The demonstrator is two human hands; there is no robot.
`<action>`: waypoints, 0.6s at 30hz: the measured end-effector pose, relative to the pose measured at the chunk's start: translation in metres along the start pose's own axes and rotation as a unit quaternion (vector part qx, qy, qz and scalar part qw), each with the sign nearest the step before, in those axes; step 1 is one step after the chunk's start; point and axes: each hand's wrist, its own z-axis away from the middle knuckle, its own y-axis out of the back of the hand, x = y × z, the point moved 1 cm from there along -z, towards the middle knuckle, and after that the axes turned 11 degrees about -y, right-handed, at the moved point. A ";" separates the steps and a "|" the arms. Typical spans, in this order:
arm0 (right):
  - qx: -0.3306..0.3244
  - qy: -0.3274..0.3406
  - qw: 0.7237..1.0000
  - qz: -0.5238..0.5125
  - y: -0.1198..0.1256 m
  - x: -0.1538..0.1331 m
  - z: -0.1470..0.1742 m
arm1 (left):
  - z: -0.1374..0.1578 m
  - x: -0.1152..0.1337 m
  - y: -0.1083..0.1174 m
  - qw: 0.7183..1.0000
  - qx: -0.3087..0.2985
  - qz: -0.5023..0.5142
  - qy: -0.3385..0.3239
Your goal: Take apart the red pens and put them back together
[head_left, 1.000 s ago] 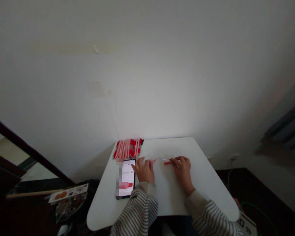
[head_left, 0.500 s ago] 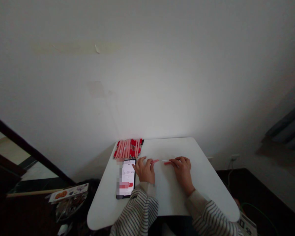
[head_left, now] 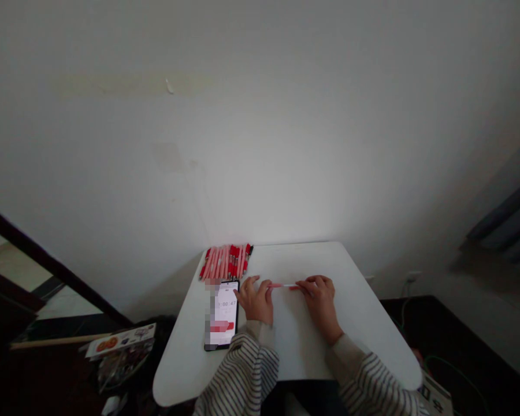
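My left hand (head_left: 258,301) pinches a pink pen barrel (head_left: 275,285) between thumb and a finger, the other fingers spread. A thin white pen refill (head_left: 288,285) runs from the barrel's end to my right hand (head_left: 321,297), whose fingertips are closed on it. Just below the refill, a red pen part (head_left: 293,288) sticks out by the right fingertips; whether it is held or lies on the table I cannot tell. The refill's tip meets the barrel's opening, and how far it sits inside is hidden.
Several pink and red pens (head_left: 225,262) lie side by side at the back left of the white table (head_left: 294,352). A phone (head_left: 222,318) with a running timer lies left of my left hand. Beyond the table stands a wall (head_left: 286,144); a bag of things (head_left: 125,358) is at lower left.
The gap between refill and pink barrel has closed. The barrel has levelled out, and my right hand has moved slightly left with the refill.
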 end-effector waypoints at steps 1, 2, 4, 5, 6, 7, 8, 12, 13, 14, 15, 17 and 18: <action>-0.003 0.003 1.000 -0.001 0.000 0.000 0.000 | 0.000 0.000 0.000 1.000 -0.002 0.002 0.001; -0.005 0.006 1.000 -0.002 0.000 -0.001 0.000 | 0.000 0.000 0.000 1.000 -0.003 0.005 0.000; -0.011 0.011 1.000 -0.005 0.000 -0.002 0.001 | 0.000 0.000 0.000 1.000 -0.002 0.008 -0.008; -0.013 0.015 1.000 -0.005 0.001 -0.002 0.001 | 0.000 0.000 0.000 1.000 -0.001 0.008 -0.016; -0.015 0.019 1.000 -0.005 0.001 -0.003 0.001 | 0.000 0.000 0.000 1.000 0.000 0.009 -0.024; -0.017 0.023 1.000 -0.004 0.002 -0.004 0.001 | 0.000 0.001 0.000 0.999 0.001 0.009 -0.032; -0.019 0.028 0.999 -0.004 0.002 -0.005 0.001 | 0.000 0.001 0.000 0.999 0.001 0.011 -0.041; -0.036 0.058 0.998 0.001 0.004 -0.008 0.001 | 0.000 0.005 0.001 0.998 -0.005 0.024 -0.064; -0.041 0.065 0.997 0.004 0.004 -0.008 0.001 | 0.000 0.005 0.001 0.997 -0.009 0.028 -0.065; -0.046 0.070 0.996 0.007 0.004 -0.008 0.000 | 0.000 0.006 0.001 0.997 -0.012 0.030 -0.064; -0.050 0.073 0.996 0.009 0.003 -0.008 0.000 | 0.000 0.006 0.001 0.997 -0.015 0.032 -0.063; -0.052 0.071 0.996 0.012 0.002 -0.007 0.000 | 0.000 0.006 0.001 0.998 -0.017 0.031 -0.059; -0.049 0.066 0.997 0.013 0.002 -0.006 0.000 | 0.000 0.006 0.001 0.998 -0.016 0.030 -0.057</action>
